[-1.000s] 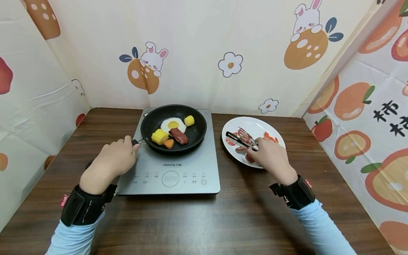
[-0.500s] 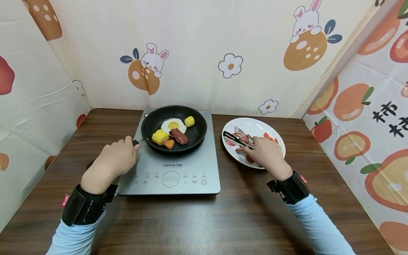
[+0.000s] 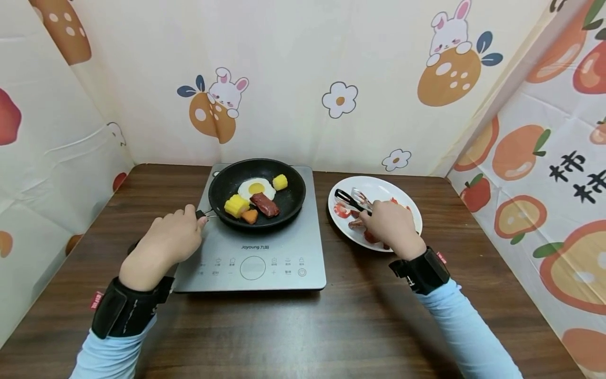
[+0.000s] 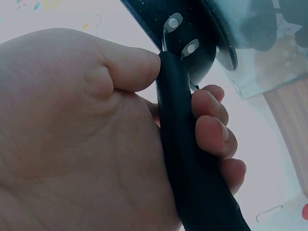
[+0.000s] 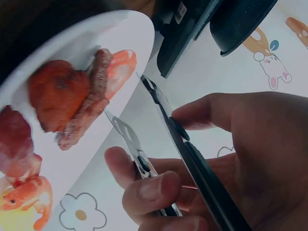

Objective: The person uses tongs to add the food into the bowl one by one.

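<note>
Left hand on the pan handle, right hand working tongs over the plate.

The left hand point(image 3: 163, 246) was curled tight round the smooth black handle point(image 4: 190, 159), thumb along its top, of a round dark pan point(image 3: 257, 192) that sat on a flat grey cooktop point(image 3: 258, 247). In the pan lay an egg point(image 3: 256, 188), two corn chunks, a carrot piece and a brown sausage slice. At 3 o'clock of the pan, the right hand point(image 3: 389, 228) pinched metal tongs point(image 5: 159, 144) between thumb and curled fingers, their slotted tips apart and just over a glossy white round plate point(image 3: 397, 192) holding red and brown food pieces. All stood on a dark wood-grain table point(image 3: 303, 326), walled in by cream cloth printed with rabbits, flowers and oranges.
</note>
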### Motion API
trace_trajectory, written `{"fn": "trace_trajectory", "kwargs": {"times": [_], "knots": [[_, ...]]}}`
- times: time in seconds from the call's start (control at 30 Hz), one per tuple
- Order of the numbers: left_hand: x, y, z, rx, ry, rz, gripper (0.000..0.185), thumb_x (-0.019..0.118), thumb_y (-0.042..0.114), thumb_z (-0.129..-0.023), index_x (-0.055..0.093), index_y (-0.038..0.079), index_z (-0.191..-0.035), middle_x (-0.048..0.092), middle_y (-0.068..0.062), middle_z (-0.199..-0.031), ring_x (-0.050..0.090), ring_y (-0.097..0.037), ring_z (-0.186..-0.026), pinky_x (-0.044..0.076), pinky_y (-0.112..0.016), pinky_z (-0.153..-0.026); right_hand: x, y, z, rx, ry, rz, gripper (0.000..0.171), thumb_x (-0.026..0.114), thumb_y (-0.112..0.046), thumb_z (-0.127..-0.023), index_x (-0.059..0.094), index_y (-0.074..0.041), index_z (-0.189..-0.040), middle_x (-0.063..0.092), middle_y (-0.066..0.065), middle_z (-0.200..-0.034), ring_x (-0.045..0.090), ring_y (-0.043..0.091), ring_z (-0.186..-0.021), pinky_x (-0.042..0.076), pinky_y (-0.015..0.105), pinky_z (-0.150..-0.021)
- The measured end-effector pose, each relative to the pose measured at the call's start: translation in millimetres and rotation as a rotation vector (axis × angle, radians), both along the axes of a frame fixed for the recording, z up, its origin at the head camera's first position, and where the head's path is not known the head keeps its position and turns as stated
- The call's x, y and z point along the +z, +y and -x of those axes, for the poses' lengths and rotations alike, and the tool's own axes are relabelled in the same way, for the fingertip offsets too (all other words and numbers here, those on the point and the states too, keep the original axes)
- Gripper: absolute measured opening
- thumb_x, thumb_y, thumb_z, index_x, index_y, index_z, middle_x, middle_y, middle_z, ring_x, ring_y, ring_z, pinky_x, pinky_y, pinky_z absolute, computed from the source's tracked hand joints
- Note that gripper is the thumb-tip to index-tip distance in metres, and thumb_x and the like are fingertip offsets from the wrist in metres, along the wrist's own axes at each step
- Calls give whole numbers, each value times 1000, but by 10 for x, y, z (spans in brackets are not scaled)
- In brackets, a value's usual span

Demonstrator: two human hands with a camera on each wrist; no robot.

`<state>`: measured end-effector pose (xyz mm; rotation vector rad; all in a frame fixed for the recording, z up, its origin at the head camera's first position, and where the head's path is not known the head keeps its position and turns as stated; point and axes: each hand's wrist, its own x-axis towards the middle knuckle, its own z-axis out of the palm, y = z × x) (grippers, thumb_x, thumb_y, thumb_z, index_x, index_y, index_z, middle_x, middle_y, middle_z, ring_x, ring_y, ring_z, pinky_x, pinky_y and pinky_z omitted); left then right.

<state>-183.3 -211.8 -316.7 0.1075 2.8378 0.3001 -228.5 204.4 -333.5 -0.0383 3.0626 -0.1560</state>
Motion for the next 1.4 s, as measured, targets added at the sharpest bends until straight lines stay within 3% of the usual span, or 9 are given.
{"fn": "trace_trajectory", "kwargs": {"times": [0.27, 0.47, 0.6, 0.73, 1.03, 1.4], "knots": [[-27, -2, -12, -1, 7, -3, 52, 32, 29, -112, 39, -19, -128, 57, -33, -109, 59, -42, -95, 43, -60, -87, 2, -77, 73, 15, -88, 52, 38, 49, -35, -98, 57, -12, -70, 58, 6, -63, 58, 23, -53, 41, 36, -49], [-17, -6, -9, 1, 15, -7, 51, 32, 29, -111, 39, -19, -128, 57, -34, -111, 58, -43, -96, 43, -59, -87, 8, -62, 27, 37, -77, 40, 30, 47, -27, -97, 57, -10, -74, 57, 4, -61, 56, 20, -49, 38, 33, -47], [1, -13, -10, -1, 12, -7, 51, 32, 30, -112, 40, -19, -126, 57, -32, -106, 58, -41, -92, 43, -57, -83, 6, -48, 1, 75, -23, 55, 25, 48, -21, -96, 68, -7, -100, 57, 5, -66, 54, 20, -53, 36, 32, -47], [4, -10, -18, -2, 7, -7, 51, 32, 29, -112, 40, -19, -125, 57, -31, -104, 57, -39, -90, 43, -54, -81, -26, -44, -13, 92, 24, 86, 34, 50, -17, -95, 70, -12, -122, 59, 3, -68, 54, 18, -55, 37, 32, -48], [12, 0, -27, -7, 17, -6, 51, 31, 28, -112, 39, -20, -128, 57, -35, -111, 59, -45, -98, 43, -60, -87, -73, -40, -67, 104, 124, 98, 31, 52, -17, -92, 72, -11, -116, 65, 1, -73, 57, 17, -62, 38, 31, -50], [-2, -13, -13, -9, 19, -6, 49, 32, 29, -112, 41, -17, -123, 57, -29, -101, 56, -38, -88, 43, -54, -81, 8, -84, -146, 90, 171, 84, 20, 52, -21, -95, 69, -11, -98, 62, 3, -69, 57, 21, -61, 37, 35, -48]]}}
